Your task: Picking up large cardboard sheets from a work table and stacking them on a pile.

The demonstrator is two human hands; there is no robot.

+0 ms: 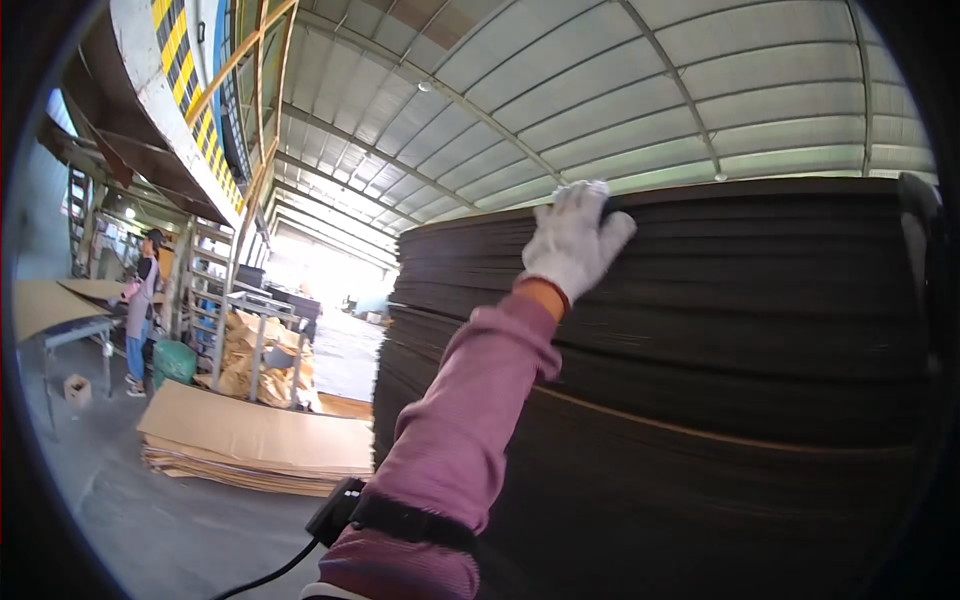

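My left hand (577, 238), in a white knit glove with an orange cuff, reaches up to the top edge of a tall stack of black sheets (700, 330). Its fingertips lie at that edge and the thumb points out to the right, apart from the fingers. No sheet shows between thumb and fingers. The pink sleeve carries a black strap (415, 523) with a small black device and a cable. At the far right rim, a dim grey shape (922, 215) by the stack's corner may be my right hand; its fingers cannot be made out.
Low on the floor at left lies a pile of brown cardboard sheets (255, 430). Behind it are crumpled brown paper scraps (262, 352) in a metal frame and a green bag (174, 362). A person (142, 310) stands by a table (75, 330). A striped platform (185, 75) overhangs upper left.
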